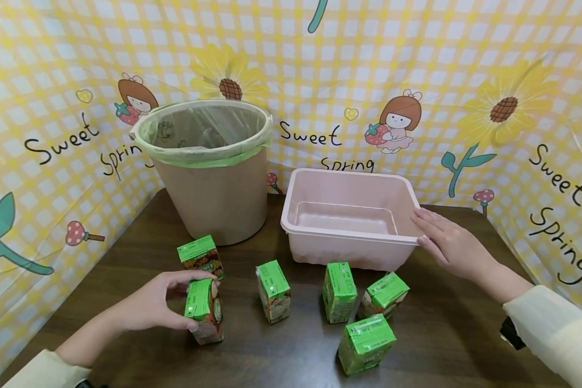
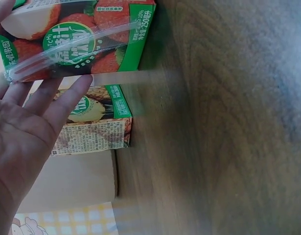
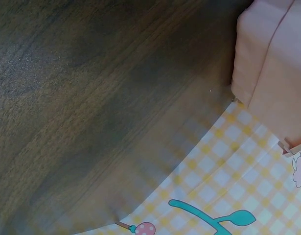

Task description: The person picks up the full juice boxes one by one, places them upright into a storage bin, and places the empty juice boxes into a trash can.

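My left hand (image 1: 147, 302) holds a juice box (image 1: 205, 310) upright near the left of the table, thumb on its near side and fingers on its far side. In the left wrist view that juice box (image 2: 74, 41) shows strawberries, green ends and a straw in clear wrap. Just behind it stands a second juice box (image 1: 201, 256) with a pineapple picture. My right hand (image 1: 448, 240) rests with straight fingers against the right rim of a pale pink plastic tub (image 1: 351, 245). The right wrist view shows the tub's outer side (image 3: 275, 63) but not the hand.
A tan trash bin (image 1: 213, 194) with a green liner stands back left. Several more green-topped juice boxes stand before the tub: one mid-table (image 1: 274, 291), others to the right, including the nearest box (image 1: 366, 345). A yellow checked cloth (image 1: 320, 70) surrounds the dark wooden table (image 1: 281, 355).
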`<state>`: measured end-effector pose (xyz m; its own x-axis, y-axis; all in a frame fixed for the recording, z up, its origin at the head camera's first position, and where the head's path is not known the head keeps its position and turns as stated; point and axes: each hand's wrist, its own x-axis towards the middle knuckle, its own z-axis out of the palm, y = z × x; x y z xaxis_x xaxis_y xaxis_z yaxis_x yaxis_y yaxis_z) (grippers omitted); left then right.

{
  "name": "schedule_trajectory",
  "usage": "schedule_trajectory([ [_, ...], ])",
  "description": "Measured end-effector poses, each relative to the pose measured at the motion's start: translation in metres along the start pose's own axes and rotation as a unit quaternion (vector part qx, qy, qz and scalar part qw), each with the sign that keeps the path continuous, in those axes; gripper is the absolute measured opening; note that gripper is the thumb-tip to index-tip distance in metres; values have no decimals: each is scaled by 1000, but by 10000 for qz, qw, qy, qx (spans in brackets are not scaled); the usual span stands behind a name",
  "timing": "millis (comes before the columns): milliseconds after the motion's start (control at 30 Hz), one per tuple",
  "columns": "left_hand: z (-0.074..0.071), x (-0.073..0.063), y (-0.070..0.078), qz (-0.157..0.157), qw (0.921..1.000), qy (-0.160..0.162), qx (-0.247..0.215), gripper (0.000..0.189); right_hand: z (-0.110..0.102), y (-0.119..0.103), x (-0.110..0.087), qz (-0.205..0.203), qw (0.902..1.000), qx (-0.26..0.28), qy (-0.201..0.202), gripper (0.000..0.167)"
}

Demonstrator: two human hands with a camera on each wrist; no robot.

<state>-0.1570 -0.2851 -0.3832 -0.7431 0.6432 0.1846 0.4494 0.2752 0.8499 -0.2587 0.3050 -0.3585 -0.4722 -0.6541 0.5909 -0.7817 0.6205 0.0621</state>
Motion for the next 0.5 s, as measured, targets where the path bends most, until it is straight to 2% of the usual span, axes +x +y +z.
schedule_trajectory([
  [233,0,1,3,173,9998,64,124,70,-1,-2,1,4,10000,-30,-36,58],
  [400,-1,6,8,277,9996,91,22,70,-1,-1,0,18,10000,-39,-37,58],
  [500,-2,8,13,267,9994,56,-234,70,0,-1,0,-4,10000,-32,-24,59],
])
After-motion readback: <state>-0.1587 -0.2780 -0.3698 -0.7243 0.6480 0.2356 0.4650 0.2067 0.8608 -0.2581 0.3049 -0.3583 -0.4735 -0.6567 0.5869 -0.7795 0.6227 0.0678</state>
